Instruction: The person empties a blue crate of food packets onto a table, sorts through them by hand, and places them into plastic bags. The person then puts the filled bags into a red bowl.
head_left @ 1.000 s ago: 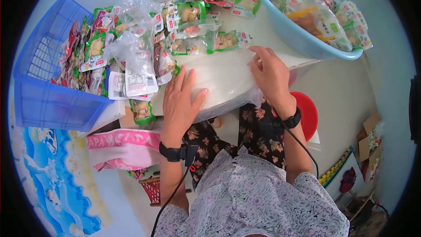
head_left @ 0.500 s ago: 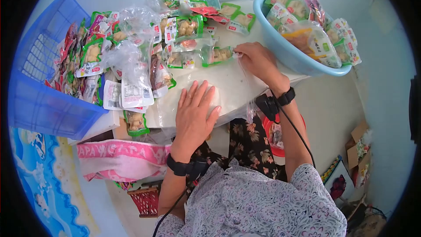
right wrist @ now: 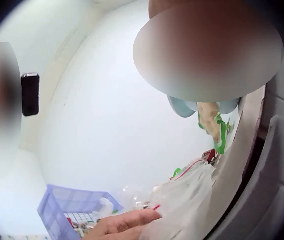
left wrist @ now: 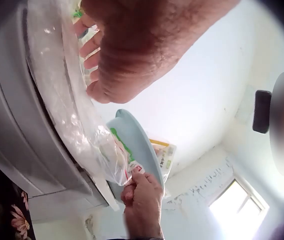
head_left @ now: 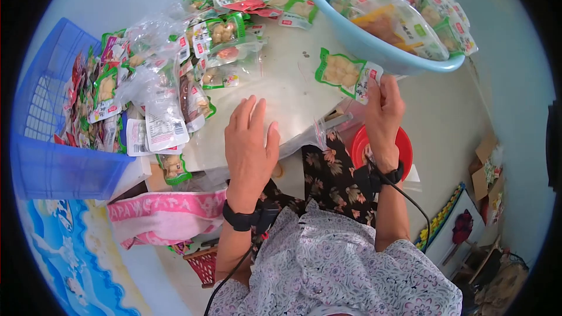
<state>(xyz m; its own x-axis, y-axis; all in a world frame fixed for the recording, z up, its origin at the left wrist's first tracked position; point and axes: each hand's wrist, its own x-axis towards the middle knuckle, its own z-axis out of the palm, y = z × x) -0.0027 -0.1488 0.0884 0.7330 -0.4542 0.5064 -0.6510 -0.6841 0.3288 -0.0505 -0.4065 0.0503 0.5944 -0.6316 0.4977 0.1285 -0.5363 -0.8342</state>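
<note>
My right hand (head_left: 384, 114) pinches the white end of a green-edged snack packet (head_left: 341, 72) between thumb and fingers. Pale round pieces show through its clear window, and it hangs over the table's right front edge, just below the blue basin (head_left: 351, 32). My left hand (head_left: 250, 146) is over the front of the white table, fingers straight and palm down. Clear plastic film (left wrist: 72, 110) drapes along the table edge beneath that hand in the left wrist view. In the right wrist view, the packet (right wrist: 211, 120) stands out against the wall, with the left hand (right wrist: 124, 225) low in front.
A heap of snack packets (head_left: 223, 32) covers the table's back left, beside a blue plastic basket (head_left: 76, 167) full of more. The basin holds several packets and a larger yellow-marked one (head_left: 401, 26). Below the right hand stands a red bucket (head_left: 404, 149); a pink towel (head_left: 167, 213) hangs at left.
My right hand reached to the heap's right end, took hold of the green-edged packet and drew it right, towards the table edge. The left hand has stayed near the front edge, shifting slightly.
</note>
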